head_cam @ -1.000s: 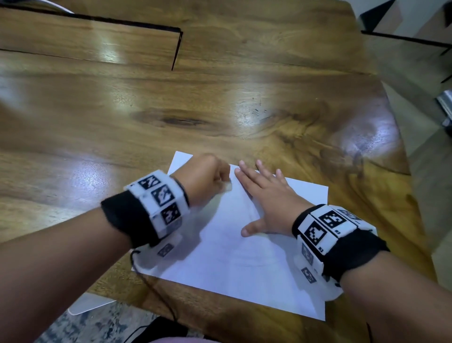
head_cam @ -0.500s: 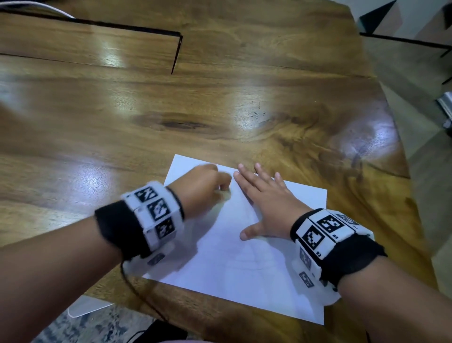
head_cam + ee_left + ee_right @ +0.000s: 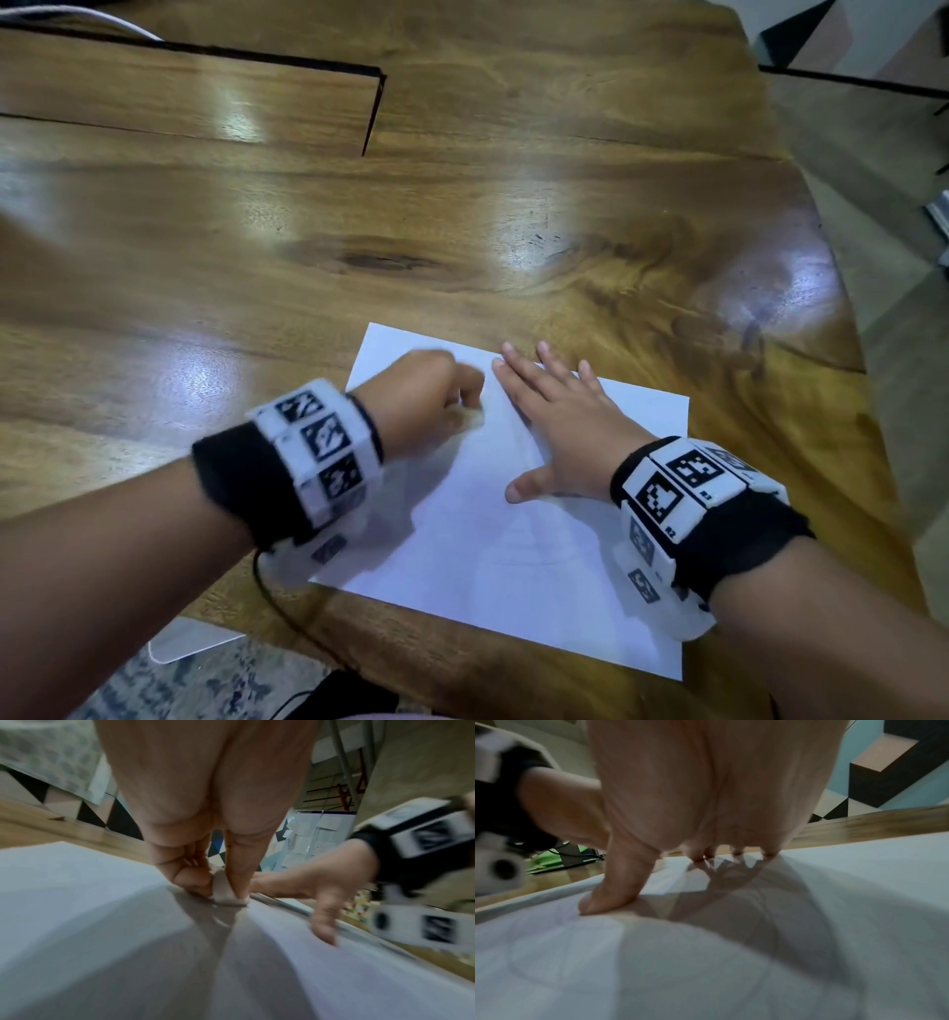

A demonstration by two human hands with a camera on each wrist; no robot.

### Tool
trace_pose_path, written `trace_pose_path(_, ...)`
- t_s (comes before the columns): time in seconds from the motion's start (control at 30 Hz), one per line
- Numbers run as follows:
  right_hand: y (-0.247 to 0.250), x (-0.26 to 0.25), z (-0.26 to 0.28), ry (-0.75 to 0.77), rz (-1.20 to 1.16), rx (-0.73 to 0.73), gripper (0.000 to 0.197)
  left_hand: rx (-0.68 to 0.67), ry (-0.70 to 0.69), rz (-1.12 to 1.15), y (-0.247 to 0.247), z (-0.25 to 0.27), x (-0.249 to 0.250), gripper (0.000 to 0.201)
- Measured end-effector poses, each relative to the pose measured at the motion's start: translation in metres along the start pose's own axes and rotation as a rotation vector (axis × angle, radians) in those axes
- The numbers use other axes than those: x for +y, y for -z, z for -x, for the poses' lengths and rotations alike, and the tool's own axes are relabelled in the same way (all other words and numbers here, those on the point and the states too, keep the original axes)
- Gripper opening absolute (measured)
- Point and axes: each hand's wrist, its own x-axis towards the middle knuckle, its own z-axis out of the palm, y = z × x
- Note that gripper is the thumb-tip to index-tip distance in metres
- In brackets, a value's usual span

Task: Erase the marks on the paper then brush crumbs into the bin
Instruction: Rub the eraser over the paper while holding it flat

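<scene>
A white sheet of paper (image 3: pixel 493 555) lies near the table's front edge, with faint pencil lines on it. My left hand (image 3: pixel 431 401) is curled and pinches a small pale eraser (image 3: pixel 226 890) between thumb and fingers, its lower end pressed on the paper (image 3: pixel 102 923) near the far edge. My right hand (image 3: pixel 560 426) lies flat just to the right of it, fingers straight and spread, thumb out, holding the sheet (image 3: pixel 706 953) down. In the head view the eraser is hidden behind my left hand, which is blurred. No bin is in view.
The wooden table (image 3: pixel 462 231) stretches far beyond the paper, with a raised wooden board (image 3: pixel 195 97) at the back left. The table's right edge curves away above the floor (image 3: pixel 883 169). A black cable (image 3: pixel 287 622) hangs over the front edge below my left wrist.
My left hand has shifted a little back and forth with the eraser near the paper's far edge. The right hand has stayed flat in the same place.
</scene>
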Motion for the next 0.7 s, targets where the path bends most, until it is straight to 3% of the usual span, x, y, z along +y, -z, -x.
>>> trace_pose_path(0.13, 0.000, 0.000, 0.001, 0.011, -0.033, 0.012, 0.122, -0.011, -0.064, -0.010, -0.016, 0.032, -0.006, 0.009)
trace_pose_path(0.3, -0.001, 0.002, 0.002, -0.014, -0.144, 0.066, 0.127, 0.024, -0.032, -0.022, -0.020, 0.029, -0.007, 0.006)
trace_pose_path(0.5, 0.002, 0.008, 0.001, 0.020, -0.152, 0.050, 0.123, -0.138, 0.059, 0.005, 0.007, 0.005, 0.000, 0.008)
trace_pose_path(0.7, 0.004, 0.007, 0.002, 0.006, -0.101, 0.020, 0.122, 0.142, 0.111, 0.130, 0.016, -0.041, 0.008, 0.006)
